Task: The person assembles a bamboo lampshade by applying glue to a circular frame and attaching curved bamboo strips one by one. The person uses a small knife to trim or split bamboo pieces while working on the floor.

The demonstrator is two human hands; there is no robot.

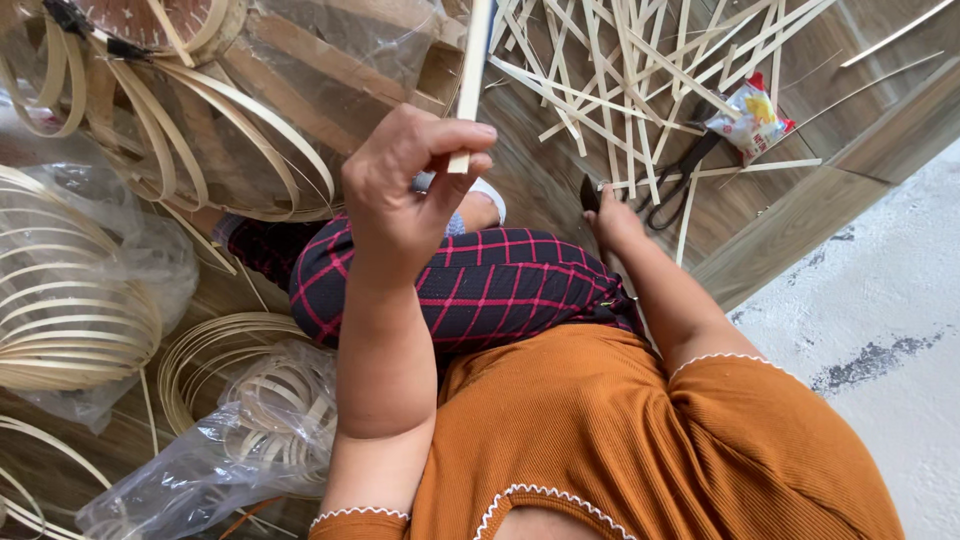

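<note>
My left hand (410,195) is raised in front of me, its fingers pinched on the lower end of a flat pale bamboo strip (472,60) that stands upright. My right hand (614,224) reaches down to the wooden floor beyond my knee. It is closed around a small dark tool (589,194) whose blade sticks up beside the fingers. Black scissors (682,178) lie just right of that hand. A heap of loose bamboo strips (620,80) is spread on the floor beyond both hands.
My folded leg in dark checked trousers (480,290) lies between the arms. Coiled bamboo hoops (70,310), some inside clear plastic bags (230,450), crowd the left. A bent-strip basket frame (190,110) is top left, with a red-and-white packet (752,120) near the scissors. The wooden platform's edge (800,215) meets grey floor.
</note>
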